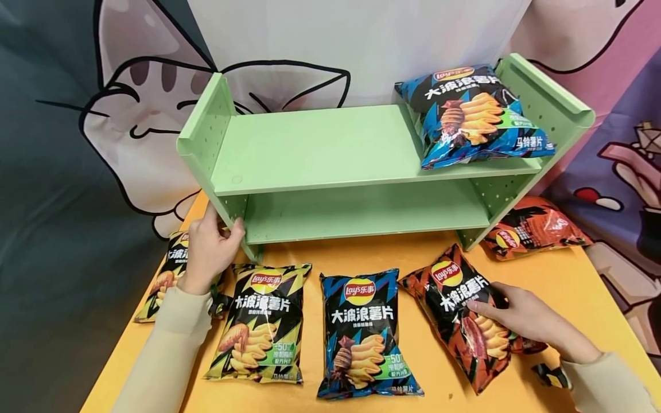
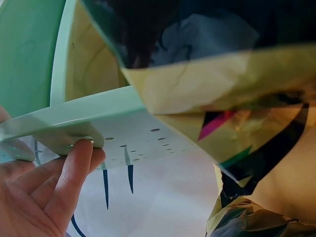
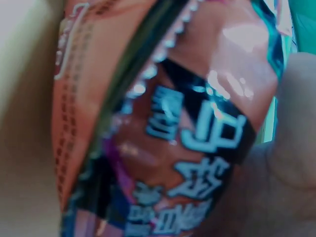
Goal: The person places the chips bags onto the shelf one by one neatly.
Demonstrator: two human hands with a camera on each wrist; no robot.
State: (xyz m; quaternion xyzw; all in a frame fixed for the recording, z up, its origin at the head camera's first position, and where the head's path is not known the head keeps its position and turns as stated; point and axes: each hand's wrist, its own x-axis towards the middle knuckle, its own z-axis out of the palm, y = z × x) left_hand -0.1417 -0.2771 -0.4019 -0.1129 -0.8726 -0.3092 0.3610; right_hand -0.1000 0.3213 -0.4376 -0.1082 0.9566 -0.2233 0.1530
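Forward-down head view, two close wrist views

Glossy plast. chip pkts [image 1: 459,322]

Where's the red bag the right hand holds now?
In the head view, the red bag is at right, in front of the green shelf, beside the lower blue bag.

Surface [image 1: 366,252]: yellow-orange.
Speck [image 1: 450,396]: small and dark, on the near part of the surface.
Dark drape [image 1: 46,229]: blue-grey, left of the surface.
Cat drawing [image 1: 155,129]: pale, black-outlined, with curved lines for eyes, behind the surface's far left.
White backdrop [image 1: 310,34]: behind the surface.
Purple drape [image 1: 583,163]: cartoon-printed, right of the surface.
Ball print [image 1: 598,198]: red and white, just beyond the surface's right edge.
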